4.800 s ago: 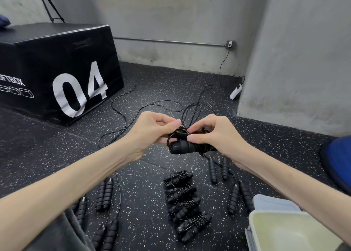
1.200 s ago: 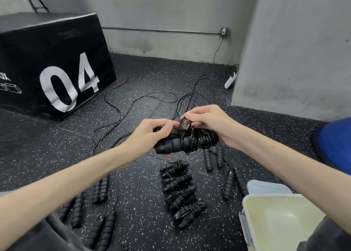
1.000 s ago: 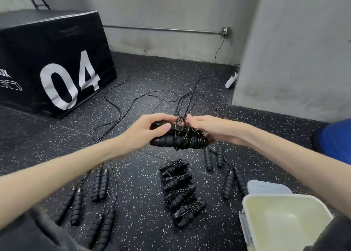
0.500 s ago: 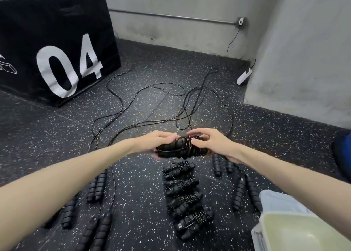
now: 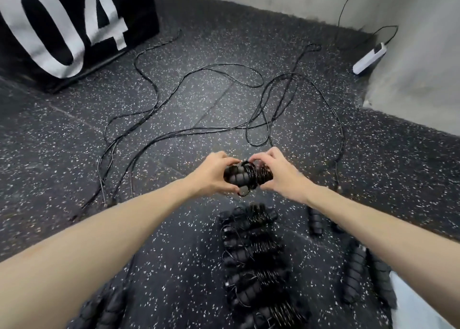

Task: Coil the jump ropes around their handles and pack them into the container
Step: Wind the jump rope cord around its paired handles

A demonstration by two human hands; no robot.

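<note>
Between left hand (image 5: 211, 176) and right hand (image 5: 281, 176), half-hidden coiled jump rope (image 5: 245, 176).

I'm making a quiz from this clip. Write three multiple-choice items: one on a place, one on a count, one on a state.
1. Where is the coiled rope bundle being held?
A. over the floor, beyond the row of finished bundles
B. on the black box
C. inside the container

2. How many hands grip it?
A. none
B. one
C. two

3. The ropes on the floor beyond the hands are:
A. coiled
B. loose
C. knotted together in a ball

Key: A, the row lies nearer the camera; C, left hand and right hand both hold it; B, they sprawl uncoiled.
</note>
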